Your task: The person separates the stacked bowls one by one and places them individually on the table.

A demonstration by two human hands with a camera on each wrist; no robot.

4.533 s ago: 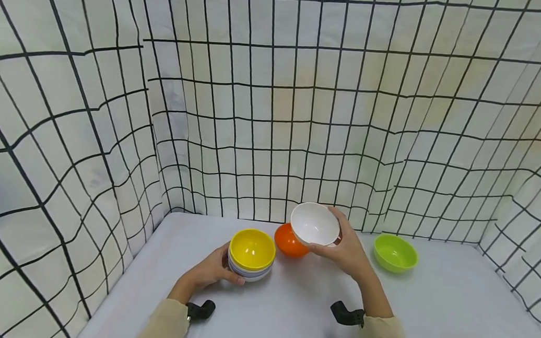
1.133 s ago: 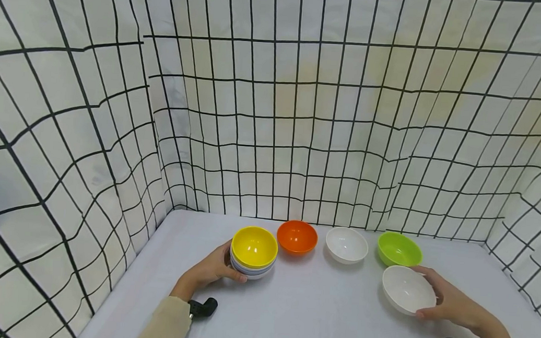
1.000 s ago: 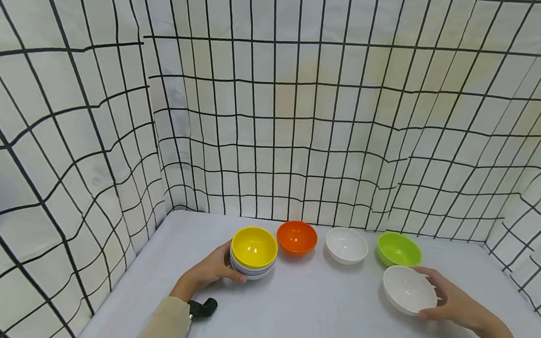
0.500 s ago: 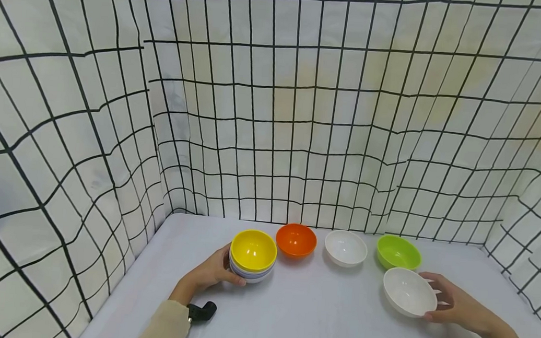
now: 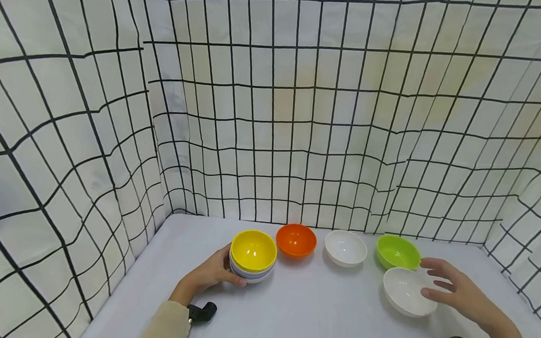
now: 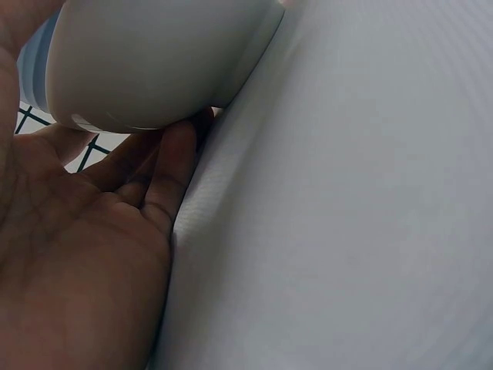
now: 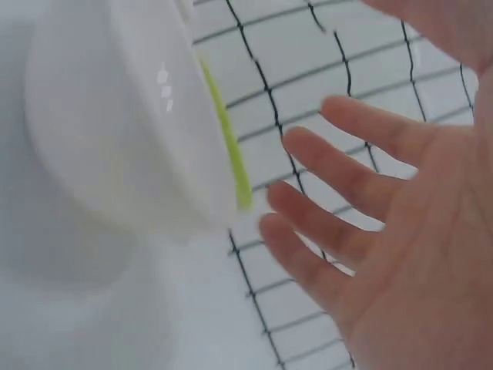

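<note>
In the head view my left hand (image 5: 211,269) grips a stack of bowls from its left side. A yellow bowl (image 5: 253,250) tops the stack, with pale blue and white bowls (image 5: 254,279) under it. The left wrist view shows the fingers curled against the lowest bowl (image 6: 154,65), close to the tabletop. To the right, a white bowl (image 5: 408,294) rests on the table just in front of a green bowl (image 5: 398,252). My right hand (image 5: 464,295) is beside that white bowl, its fingers spread and apart from it, as the right wrist view confirms.
Along the back of the table (image 5: 316,319) sit an orange bowl (image 5: 296,241) and another white bowl (image 5: 345,248), left of the green one. A white cloth wall with a black grid (image 5: 272,138) encloses the back and sides.
My right hand set one white bowl between the orange and green bowls, then brought another in front of the green bowl and has now let go. The left hand keeps hold of its stack.
</note>
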